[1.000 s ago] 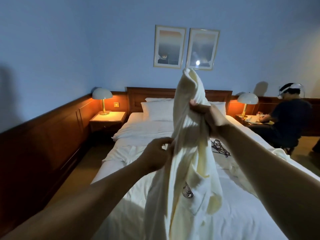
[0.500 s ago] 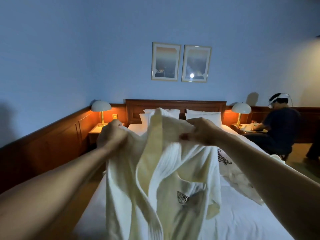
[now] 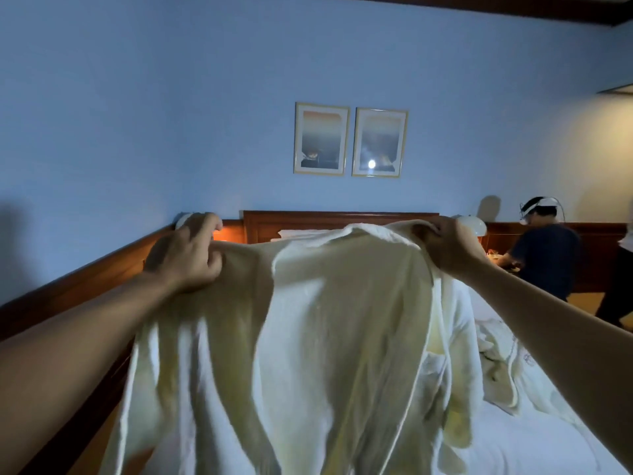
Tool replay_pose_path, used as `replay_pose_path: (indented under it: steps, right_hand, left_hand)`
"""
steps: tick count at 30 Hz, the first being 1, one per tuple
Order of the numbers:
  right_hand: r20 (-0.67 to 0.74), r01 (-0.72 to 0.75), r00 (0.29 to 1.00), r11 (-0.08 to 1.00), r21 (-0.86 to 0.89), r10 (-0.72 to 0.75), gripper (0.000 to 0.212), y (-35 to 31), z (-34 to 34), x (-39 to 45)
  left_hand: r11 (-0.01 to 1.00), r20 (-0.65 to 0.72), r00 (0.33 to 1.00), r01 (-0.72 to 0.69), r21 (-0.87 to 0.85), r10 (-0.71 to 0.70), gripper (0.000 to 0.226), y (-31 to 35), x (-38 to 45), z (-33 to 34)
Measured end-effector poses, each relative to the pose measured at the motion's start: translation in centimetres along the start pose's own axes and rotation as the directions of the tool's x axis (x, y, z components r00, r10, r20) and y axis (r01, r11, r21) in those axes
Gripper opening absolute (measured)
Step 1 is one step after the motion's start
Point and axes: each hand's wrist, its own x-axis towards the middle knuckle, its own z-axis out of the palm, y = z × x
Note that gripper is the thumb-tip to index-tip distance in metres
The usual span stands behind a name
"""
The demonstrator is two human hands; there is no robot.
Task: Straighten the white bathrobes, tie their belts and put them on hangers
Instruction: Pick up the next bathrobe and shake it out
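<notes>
- I hold one white bathrobe [image 3: 329, 337] up in front of me, above the bed [image 3: 534, 437], spread wide between my two hands.
- My left hand [image 3: 186, 255] is clenched on the robe's top edge at the left; my right hand [image 3: 448, 248] is clenched on the top edge at the right. The hands are well apart.
- Orientation: the top edge runs roughly level from left to right between my fists; the long axis of the robe hangs straight down from that edge and runs out of view at the bottom.
- Condition: cream-white cloth, slack, with deep vertical folds; a narrow seam or hem line runs down the right side. Which face of the robe is towards me, I cannot tell.
- A second heap of white cloth [image 3: 507, 368] lies crumpled on the bed to the right, apart from the held robe.
</notes>
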Motion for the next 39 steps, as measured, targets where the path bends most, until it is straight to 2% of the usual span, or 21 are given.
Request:
replay_pose_path:
  steps: [1, 3, 5, 6, 7, 9, 12, 13, 15, 16, 17, 18, 20, 22, 25, 27, 30, 33, 35, 39]
  right_hand:
    - [-0.002, 0.013, 1.000, 1.000, 0.001, -0.013, 0.019, 0.4, -0.3, -0.2]
    - [0.031, 0.051, 0.998, 0.998, -0.038, -0.050, 0.010, 0.8, -0.9, -0.9]
    - [0.040, 0.095, 0.995, 0.994, -0.052, -0.093, 0.014, 0.9, -1.2, -1.5]
    - [0.013, 0.108, 0.994, 0.994, -0.033, -0.108, 0.018, 0.7, -1.2, -1.6]
    - [-0.020, 0.116, 0.993, 0.993, -0.008, -0.116, 0.020, 0.4, -1.2, -1.9]
    - [-0.084, 0.083, 0.993, 0.995, 0.045, -0.079, 0.018, -0.2, -0.7, -1.8]
    - [-0.116, 0.002, 0.993, 0.989, 0.151, 0.016, 0.019, -1.1, -0.1, -1.5]
    - [-0.105, 0.020, 0.994, 0.992, 0.127, -0.007, 0.019, -1.6, -0.3, -1.6]
    - [-0.021, 0.101, 0.994, 0.988, -0.116, -0.104, 0.025, -2.7, -1.2, -1.9]
    - [0.043, 0.138, 0.990, 0.959, -0.246, -0.132, 0.032, -3.2, -1.6, -2.1]
    - [0.093, 0.158, 0.987, 0.929, -0.334, -0.134, 0.040, -3.7, -1.8, -2.4]
    - [0.123, 0.158, 0.985, 0.916, -0.369, -0.120, 0.046, -3.9, -1.8, -2.6]
    - [0.151, 0.119, 0.986, 0.924, -0.364, -0.068, 0.055, -3.7, -1.5, -3.1]
    - [0.214, 0.113, 0.976, 0.933, -0.341, -0.040, 0.061, -3.1, -1.1, -3.7]
    - [0.419, 0.126, 0.908, 0.949, -0.289, 0.008, 0.054, -1.9, -0.9, -4.0]
    - [0.508, 0.088, 0.858, 0.951, -0.297, 0.079, 0.048, -1.3, -0.3, -3.6]
    - [0.509, 0.003, 0.850, 0.967, -0.257, 0.133, 0.045, -1.2, 0.5, -3.1]
    - [0.438, -0.118, 0.893, 0.993, 0.008, 0.103, 0.045, -1.0, 1.0, -3.2]
    - [0.431, -0.110, 0.900, 0.990, 0.090, 0.061, 0.050, -1.0, 1.6, -3.6]
    - [0.634, -0.025, 0.772, 0.999, -0.045, 0.048, 0.054, -1.3, 2.4, -4.0]
  left_hand:
    - [0.988, 0.038, 0.989, -0.145, 0.060, 0.143, 0.044, -0.5, -0.3, -0.3]
    - [0.930, 0.059, 0.941, -0.337, 0.147, 0.332, 0.043, -1.4, -0.4, -0.3]
    - [0.894, 0.021, 0.914, -0.400, 0.202, 0.404, 0.037, -1.8, -0.5, 0.0]
    - [0.900, -0.023, 0.919, -0.380, 0.212, 0.393, 0.037, -1.6, -0.5, 0.2]
    - [0.923, -0.068, 0.935, -0.330, 0.201, 0.349, 0.035, -1.5, -0.6, 0.4]
    - [0.982, -0.129, 0.978, -0.149, 0.115, 0.164, 0.019, -0.7, -0.3, 0.5]
    - [0.977, -0.141, 0.976, 0.144, -0.155, -0.166, 0.030, 1.3, 0.5, 0.4]
    - [0.946, -0.146, 0.951, 0.237, -0.222, -0.273, 0.030, 1.9, 0.8, 0.3]
    - [0.870, -0.135, 0.877, 0.418, -0.260, -0.462, 0.025, 2.7, 1.7, -0.1]
    - [0.854, -0.119, 0.856, 0.472, -0.219, -0.503, 0.024, 2.7, 1.9, -0.4]
    - [0.872, -0.099, 0.869, 0.472, -0.128, -0.485, 0.023, 2.5, 2.0, -0.7]
    - [0.913, -0.063, 0.912, 0.407, 0.011, -0.406, 0.024, 2.1, 2.0, -0.9]
    - [0.941, 0.066, 0.973, 0.193, 0.279, -0.219, 0.024, 1.1, 1.6, -0.9]
    - [0.921, 0.120, 0.982, 0.092, 0.380, -0.148, 0.026, 0.3, 1.2, -0.7]
    - [0.908, 0.145, 0.967, 0.140, 0.394, -0.212, 0.028, -0.2, 1.1, -0.2]
    - [0.914, 0.173, 0.951, 0.181, 0.362, -0.257, 0.027, -0.6, 1.1, 0.2]
    - [0.916, 0.192, 0.941, 0.202, 0.346, -0.280, 0.032, -1.3, 1.0, 0.8]
    - [0.898, 0.165, 0.934, 0.241, 0.367, -0.318, 0.022, -2.1, 0.6, 0.4]
    - [0.876, 0.128, 0.923, 0.292, 0.385, -0.364, 0.013, -2.9, 0.6, 0.2]
    - [0.827, 0.103, 0.884, 0.378, 0.417, -0.456, 0.024, -4.4, 0.8, 0.5]
